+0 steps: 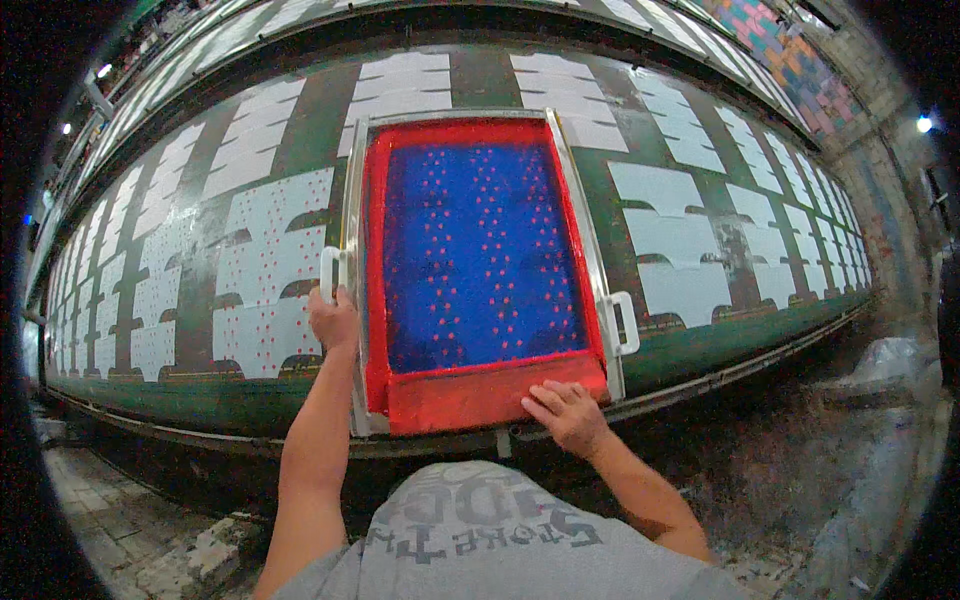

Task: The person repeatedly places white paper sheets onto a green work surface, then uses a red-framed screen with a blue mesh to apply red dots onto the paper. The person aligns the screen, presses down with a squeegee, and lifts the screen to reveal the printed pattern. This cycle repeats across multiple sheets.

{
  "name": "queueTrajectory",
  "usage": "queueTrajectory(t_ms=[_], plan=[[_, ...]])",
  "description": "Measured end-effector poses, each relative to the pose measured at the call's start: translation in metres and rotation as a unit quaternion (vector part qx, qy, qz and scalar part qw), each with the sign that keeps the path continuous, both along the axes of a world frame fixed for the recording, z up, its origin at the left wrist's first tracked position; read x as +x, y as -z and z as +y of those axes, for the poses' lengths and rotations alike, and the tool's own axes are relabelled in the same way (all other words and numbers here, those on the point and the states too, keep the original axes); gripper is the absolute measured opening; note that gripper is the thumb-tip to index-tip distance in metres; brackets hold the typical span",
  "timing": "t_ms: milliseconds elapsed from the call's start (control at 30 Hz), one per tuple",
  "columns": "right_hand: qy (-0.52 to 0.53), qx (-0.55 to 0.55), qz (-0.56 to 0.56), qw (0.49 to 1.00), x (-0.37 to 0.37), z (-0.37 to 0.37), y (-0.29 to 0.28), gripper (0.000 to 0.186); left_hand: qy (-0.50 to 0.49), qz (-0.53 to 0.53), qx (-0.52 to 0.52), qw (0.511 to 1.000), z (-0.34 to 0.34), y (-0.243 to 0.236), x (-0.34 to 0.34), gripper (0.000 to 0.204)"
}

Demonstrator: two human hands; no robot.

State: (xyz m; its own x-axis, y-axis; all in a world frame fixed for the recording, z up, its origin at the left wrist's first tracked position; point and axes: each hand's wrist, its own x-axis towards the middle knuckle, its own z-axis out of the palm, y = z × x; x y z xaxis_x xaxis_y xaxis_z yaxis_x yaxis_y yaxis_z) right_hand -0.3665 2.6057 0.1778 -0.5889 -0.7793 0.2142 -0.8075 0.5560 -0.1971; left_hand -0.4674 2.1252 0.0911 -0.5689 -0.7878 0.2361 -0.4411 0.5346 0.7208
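Where the screen-printing frame rests: flat on the green table (480, 80), its silver metal frame (358, 200) reaching from near edge inward, probably so that the blue mesh (480, 260) covers one row position.
Left hand (333, 320): fingers appear clamped on the lower end of the white left handle (327, 265), likely to steady that side.
Right hand (570, 412): fingers together, laid on the red near-end band (465, 402) by its right corner; thumb hidden, so any pinch cannot be told. White right handle (631, 325): untouched.
Panels: red-dotted white ones (277, 255) left, plain white ones (675, 285) right, set in rows, seemingly for even spacing.
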Motion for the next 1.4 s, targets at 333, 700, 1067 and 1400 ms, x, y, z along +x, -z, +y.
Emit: queueTrajectory(t_ms=[333, 700, 1067, 1400], plan=[[0.041, 0.045, -0.081, 0.995, -0.043, -0.089, -0.049, 0.039, 0.059, 0.025, 0.018, 0.998, -0.002, 0.007, -0.004, 0.035], [0.083, 0.115, -0.185, 0.972, -0.030, -0.088, -0.072, 0.046, 0.063, 0.014, 0.032, 0.997, -0.001, 0.000, -0.003, 0.051], [0.090, 0.024, -0.143, 0.985, -0.002, -0.094, -0.057, 0.042, 0.046, 0.015, 0.029, 0.998, 0.000, 0.006, -0.006, 0.056], [0.103, -0.002, -0.052, 0.993, 0.010, -0.082, -0.034, 0.043, 0.074, 0.042, 0.013, 0.996, 0.001, -0.001, -0.003, 0.055]])
